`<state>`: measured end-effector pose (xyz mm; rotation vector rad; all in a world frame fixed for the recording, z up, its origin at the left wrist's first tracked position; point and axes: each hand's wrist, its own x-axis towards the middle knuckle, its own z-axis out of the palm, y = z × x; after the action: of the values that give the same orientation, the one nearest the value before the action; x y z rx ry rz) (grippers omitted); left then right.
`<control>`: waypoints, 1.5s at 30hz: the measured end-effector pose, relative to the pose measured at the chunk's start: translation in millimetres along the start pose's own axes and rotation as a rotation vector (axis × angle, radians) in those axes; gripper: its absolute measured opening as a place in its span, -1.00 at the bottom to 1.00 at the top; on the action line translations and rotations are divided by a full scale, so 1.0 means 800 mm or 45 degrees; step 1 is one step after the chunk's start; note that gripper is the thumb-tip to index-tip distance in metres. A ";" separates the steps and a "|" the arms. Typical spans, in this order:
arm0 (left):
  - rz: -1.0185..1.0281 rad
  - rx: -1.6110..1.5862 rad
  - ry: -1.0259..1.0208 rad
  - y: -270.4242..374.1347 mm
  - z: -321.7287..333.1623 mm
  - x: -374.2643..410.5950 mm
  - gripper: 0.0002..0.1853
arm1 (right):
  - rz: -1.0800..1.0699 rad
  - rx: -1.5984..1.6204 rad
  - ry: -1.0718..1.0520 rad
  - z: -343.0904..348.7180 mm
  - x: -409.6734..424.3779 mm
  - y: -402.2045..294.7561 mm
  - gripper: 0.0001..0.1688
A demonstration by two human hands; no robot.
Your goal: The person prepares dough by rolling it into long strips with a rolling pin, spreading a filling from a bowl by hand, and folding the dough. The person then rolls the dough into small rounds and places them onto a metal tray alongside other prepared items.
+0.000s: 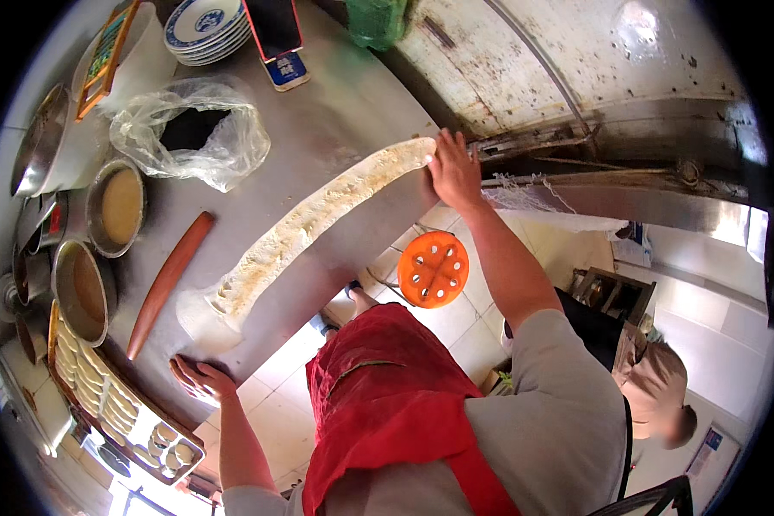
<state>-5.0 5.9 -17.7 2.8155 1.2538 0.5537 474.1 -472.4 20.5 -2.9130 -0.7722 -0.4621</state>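
A long roll of dough (316, 219), pale with yellowish patches, lies diagonally across the steel table (322, 109). Its near-left end spreads into a thin flat sheet (209, 322) stuck to the metal. At the roll's other end, my right hand (455, 169) touches the tip, fingers stretched out past it. My left hand (203, 380) rests near the table edge, just beyond the thin sheet, fingers apart and holding nothing. A tapered reddish-brown wooden rolling pin (171, 287) lies to the left of the dough, apart from both hands.
Left are metal bowls (116, 206) with pale and brown contents and a tray of dough pieces (113, 400). A plastic bag (190, 132), stacked plates (206, 29) and a phone (274, 29) stand farther back. An orange stool (433, 269) is below; another person (648, 380) is behind.
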 end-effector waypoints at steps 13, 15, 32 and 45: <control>-0.029 0.027 -0.011 0.014 -0.014 0.002 -0.43 | 0.197 0.700 -0.177 0.004 0.038 -0.103 -0.76; -0.034 0.053 -0.014 0.016 -0.016 0.003 -0.42 | 0.183 0.456 -0.049 -0.003 0.047 -0.090 -0.80; -0.106 0.026 -0.104 0.028 -0.018 0.007 -0.41 | 0.298 0.813 -0.592 -0.018 0.038 -0.191 -0.77; -0.128 0.033 -0.128 0.030 -0.025 0.009 -0.38 | -0.460 0.823 -0.322 0.049 0.010 -0.233 -0.68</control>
<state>10.2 -7.8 7.3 2.7432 1.3835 0.3897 398.7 -300.5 -11.8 -2.2506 -1.2172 0.1314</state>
